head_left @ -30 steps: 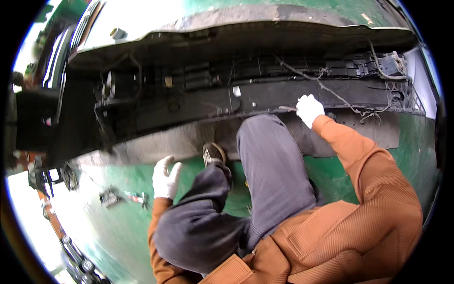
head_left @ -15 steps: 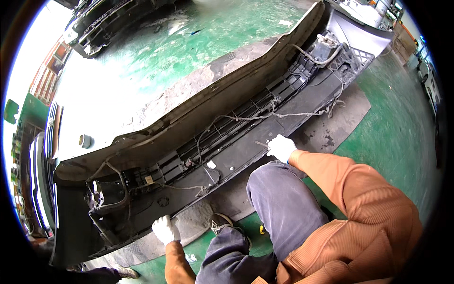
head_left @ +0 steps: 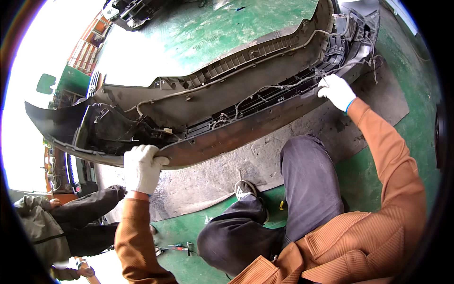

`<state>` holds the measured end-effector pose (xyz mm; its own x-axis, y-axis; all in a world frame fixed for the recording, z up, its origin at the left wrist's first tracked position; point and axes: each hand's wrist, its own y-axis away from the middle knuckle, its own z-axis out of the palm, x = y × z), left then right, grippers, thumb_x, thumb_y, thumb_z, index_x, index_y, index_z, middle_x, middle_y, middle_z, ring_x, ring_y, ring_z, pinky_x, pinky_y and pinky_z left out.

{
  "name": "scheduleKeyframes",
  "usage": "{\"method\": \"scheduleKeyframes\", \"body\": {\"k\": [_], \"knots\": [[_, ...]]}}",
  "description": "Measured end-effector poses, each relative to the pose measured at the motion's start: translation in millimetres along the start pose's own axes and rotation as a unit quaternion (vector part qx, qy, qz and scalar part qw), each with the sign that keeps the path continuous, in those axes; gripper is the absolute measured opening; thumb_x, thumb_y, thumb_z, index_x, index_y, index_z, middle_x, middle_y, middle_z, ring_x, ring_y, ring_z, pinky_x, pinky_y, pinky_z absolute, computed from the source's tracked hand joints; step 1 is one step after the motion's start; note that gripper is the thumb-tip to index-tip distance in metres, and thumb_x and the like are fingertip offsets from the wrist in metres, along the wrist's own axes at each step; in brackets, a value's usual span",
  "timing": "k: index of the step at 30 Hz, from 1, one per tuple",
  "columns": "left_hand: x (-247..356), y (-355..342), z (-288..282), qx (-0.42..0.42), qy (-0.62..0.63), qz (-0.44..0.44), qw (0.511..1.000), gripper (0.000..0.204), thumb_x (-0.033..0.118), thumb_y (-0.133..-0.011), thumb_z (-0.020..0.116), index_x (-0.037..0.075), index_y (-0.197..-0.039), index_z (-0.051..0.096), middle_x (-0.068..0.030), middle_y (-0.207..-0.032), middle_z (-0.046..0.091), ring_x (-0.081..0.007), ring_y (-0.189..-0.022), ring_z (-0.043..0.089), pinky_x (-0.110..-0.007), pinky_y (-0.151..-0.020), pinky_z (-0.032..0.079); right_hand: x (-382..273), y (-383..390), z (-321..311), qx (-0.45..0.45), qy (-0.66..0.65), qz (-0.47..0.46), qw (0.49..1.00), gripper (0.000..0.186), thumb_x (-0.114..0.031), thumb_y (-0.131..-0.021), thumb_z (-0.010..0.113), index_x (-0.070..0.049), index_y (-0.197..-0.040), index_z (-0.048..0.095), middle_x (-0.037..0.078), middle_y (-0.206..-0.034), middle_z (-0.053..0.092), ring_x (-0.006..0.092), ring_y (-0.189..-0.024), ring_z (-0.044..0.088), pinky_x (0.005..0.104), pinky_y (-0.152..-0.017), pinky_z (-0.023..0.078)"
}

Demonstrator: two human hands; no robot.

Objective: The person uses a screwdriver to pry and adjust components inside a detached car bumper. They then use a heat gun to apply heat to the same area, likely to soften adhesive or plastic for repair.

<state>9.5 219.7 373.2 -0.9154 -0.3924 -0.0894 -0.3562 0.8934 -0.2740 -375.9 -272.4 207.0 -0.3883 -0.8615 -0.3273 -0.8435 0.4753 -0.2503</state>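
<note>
A large dark car bumper (head_left: 241,132), hollow side showing, is tilted up over a worn grey mat (head_left: 208,184). My left hand (head_left: 144,168), in a white knit glove, grips its near edge left of centre. At the right, my gloved right hand (head_left: 335,92) has its fingers closed at the same edge; any small tool in it is hidden. A grey wiring harness (head_left: 265,87) runs along inside the bumper, with black ribbed plastic parts (head_left: 331,54) at its right end.
A co-worker's legs and sleeve (head_left: 75,222) are at lower left. Tools (head_left: 177,247) and a small yellow item (head_left: 282,205) lie on the green floor. A black vehicle part (head_left: 127,12) lies beyond the bumper; wooden shelving (head_left: 87,45) stands at upper left.
The bumper's near side has risen and tilted. My hands have moved up with it, the left onto its edge. The thin tool formerly in my right hand no longer shows. The co-worker shows more.
</note>
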Motion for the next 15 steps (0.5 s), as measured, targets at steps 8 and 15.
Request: {"method": "scheduleKeyframes", "body": {"k": [8, 15], "knots": [[55.2, -55.6, -111.3, -0.067, 0.114, -0.105, 0.986, 0.023, 0.012, -0.078, 0.081, -0.002, -0.094, 0.074, -0.0155, -0.084, 0.068, -0.0285, -0.08, 0.068, -0.039, -0.077, 0.054, 70.5, -43.5, -40.2, 0.068, -0.304, 0.025, 0.95, 0.013, -0.008, -0.103, 0.065, -0.003, -0.092, 0.069, -0.001, -0.086, 0.065, 0.0108, -0.082, 0.06, 0.0302, -0.076, 0.051], [102.5, -107.2, -181.4, -0.103, 0.071, -0.104, 0.987, 0.022, 0.009, -0.087, 0.071, -0.002, -0.107, 0.072, -0.0023, -0.095, 0.065, -0.0136, -0.09, 0.062, -0.031, -0.084, 0.051, 74.3, -22.9, -106.4, 0.088, -0.126, 0.058, 0.986, 0.019, -0.022, -0.097, 0.071, -0.007, -0.099, 0.083, 0.01, -0.089, 0.079, 0.023, -0.08, 0.072, 0.0417, -0.074, 0.059]]}}
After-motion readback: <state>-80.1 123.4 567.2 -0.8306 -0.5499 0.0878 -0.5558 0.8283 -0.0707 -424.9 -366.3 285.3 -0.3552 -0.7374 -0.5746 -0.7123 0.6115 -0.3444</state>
